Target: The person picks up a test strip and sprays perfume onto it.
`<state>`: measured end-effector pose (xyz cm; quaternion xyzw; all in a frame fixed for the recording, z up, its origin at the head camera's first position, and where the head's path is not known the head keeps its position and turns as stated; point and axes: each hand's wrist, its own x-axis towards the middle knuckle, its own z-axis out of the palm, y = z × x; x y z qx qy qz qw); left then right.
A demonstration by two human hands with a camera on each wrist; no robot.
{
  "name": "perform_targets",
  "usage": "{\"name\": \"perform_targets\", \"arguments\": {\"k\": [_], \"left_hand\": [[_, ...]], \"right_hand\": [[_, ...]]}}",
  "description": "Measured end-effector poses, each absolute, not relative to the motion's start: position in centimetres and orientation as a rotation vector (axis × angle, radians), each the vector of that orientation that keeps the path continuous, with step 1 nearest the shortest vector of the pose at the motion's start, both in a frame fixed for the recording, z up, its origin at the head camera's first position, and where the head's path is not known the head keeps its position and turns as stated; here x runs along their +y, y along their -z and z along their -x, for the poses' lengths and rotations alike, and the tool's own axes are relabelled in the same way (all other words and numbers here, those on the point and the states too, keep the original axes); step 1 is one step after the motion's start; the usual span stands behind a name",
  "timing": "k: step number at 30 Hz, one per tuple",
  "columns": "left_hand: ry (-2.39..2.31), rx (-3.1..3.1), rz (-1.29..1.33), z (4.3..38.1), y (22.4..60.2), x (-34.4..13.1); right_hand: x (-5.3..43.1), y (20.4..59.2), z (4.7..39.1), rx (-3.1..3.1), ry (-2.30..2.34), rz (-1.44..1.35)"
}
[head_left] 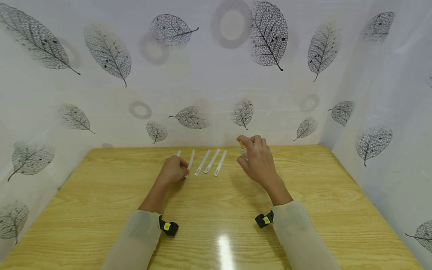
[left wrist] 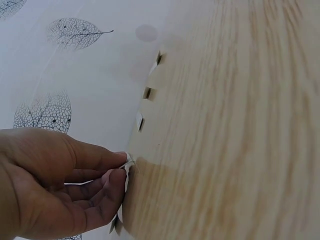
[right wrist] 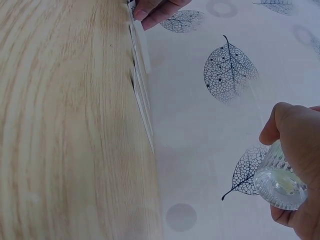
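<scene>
A: What's the biggest thing here?

B: A white curtain (head_left: 216,75) printed with grey leaves, hanging round a pale wooden bench (head_left: 216,210).

A: And the hands?

B: The right hand (head_left: 258,159) is raised just above the far part of the bench, fingers curled round a small clear glass bottle (right wrist: 280,181). A bit of yellow shows at its top from the head view. The left hand (head_left: 173,169) rests on the bench with its fingers bent, pinching the near end of a white paper strip (head_left: 191,160).

A: Any more strips?

B: Three more strips (head_left: 212,162) lie flat side by side just right of that one, between the two hands, and another strip end (head_left: 178,153) shows just beyond the left hand.
</scene>
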<state>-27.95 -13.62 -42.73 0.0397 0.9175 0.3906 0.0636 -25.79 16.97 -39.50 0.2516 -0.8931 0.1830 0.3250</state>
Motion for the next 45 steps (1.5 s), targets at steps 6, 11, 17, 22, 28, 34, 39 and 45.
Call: {"name": "perform_targets", "arguments": {"k": [6, 11, 17, 22, 28, 34, 39, 45], "left_hand": [[-1.086, 2.845, -0.132, 28.3, 43.0, -13.6], [-1.091, 2.849, -0.107, 28.2, 43.0, -13.5], [-1.112, 2.847, -0.082, 28.1, 42.8, -13.3], [-1.148, 2.830, -0.111, 28.1, 42.7, -13.4], [-1.190, 2.799, -0.128, 27.9, 42.6, -13.5], [-1.189, 2.801, -0.169, 28.0, 42.5, -13.2], [-1.137, 2.833, -0.225, 28.3, 42.4, -12.6], [-1.128, 2.807, -0.219, 28.7, 42.2, -11.9]], "right_hand": [[17.1, 39.4, 25.8, -2.343, -0.484, -0.657], [17.1, 39.4, 25.9, -2.339, -0.476, -0.665], [17.2, 39.4, 25.9, -2.344, -0.470, -0.668], [17.2, 39.4, 25.9, -2.350, -0.464, -0.672], [17.0, 39.3, 25.9, -2.358, -0.467, -0.677], [17.0, 39.4, 25.8, -2.371, -0.470, -0.670], [17.1, 39.4, 25.7, -2.378, -0.469, -0.662], [17.3, 39.3, 25.7, -2.374, -0.469, -0.658]]}}
